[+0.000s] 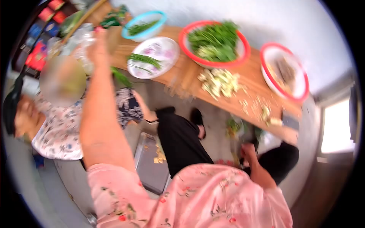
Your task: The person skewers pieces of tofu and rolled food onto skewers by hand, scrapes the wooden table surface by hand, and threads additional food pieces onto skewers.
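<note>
My left hand [99, 47] is stretched far out beside a clear plastic bag [81, 43]. Motion smears its fingers, and I cannot tell whether they grip the bag. Down by my dark-trousered leg, my right hand [249, 152] is closed; what it holds, if anything, does not show. Between the two, on the wooden table [167, 36], a white patterned plate [170, 57] bears green stalks [144, 60]. Chopped pale-green vegetable pieces [219, 83] lie piled near the table's front edge. Behind them stands a red-rimmed basin [182, 41] with leafy greens [216, 40].
A blue-rimmed bowl [162, 17] of greens stands at the back. To the right are another red-rimmed basin [263, 57] and a dark flat blade [290, 120] at the table's edge. A grey tray [146, 171] lies on the floor. Another person [61, 133] is at the left.
</note>
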Action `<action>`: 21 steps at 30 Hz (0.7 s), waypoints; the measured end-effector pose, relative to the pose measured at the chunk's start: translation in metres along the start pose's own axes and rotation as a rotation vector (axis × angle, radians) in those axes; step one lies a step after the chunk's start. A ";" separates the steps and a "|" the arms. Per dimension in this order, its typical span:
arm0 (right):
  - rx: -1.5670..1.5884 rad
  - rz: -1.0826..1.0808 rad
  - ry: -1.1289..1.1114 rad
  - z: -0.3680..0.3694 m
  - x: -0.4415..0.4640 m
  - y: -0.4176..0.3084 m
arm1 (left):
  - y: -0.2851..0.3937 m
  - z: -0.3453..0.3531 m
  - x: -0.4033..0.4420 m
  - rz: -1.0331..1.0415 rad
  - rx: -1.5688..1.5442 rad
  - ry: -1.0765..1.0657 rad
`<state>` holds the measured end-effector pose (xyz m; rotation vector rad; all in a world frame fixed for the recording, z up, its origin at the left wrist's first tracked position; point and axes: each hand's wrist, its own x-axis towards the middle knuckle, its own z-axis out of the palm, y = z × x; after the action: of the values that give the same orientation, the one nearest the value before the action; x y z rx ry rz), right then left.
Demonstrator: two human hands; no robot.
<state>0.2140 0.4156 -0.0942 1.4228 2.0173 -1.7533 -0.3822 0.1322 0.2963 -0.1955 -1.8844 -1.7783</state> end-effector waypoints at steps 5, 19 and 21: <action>-0.452 -0.328 0.017 0.026 -0.016 -0.064 | -0.059 -0.011 0.071 -0.460 -0.226 -0.146; 0.511 -0.510 -0.021 -0.004 -0.079 -0.230 | 0.090 0.021 -0.307 -0.682 -0.131 -1.275; 0.523 -0.533 -0.025 -0.013 -0.098 -0.244 | 0.086 0.023 -0.342 -0.767 -0.263 -1.368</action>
<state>0.1057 0.3985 0.1451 0.9878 2.1621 -2.6552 -0.0607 0.2506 0.2114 -1.1616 -2.8276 -2.7858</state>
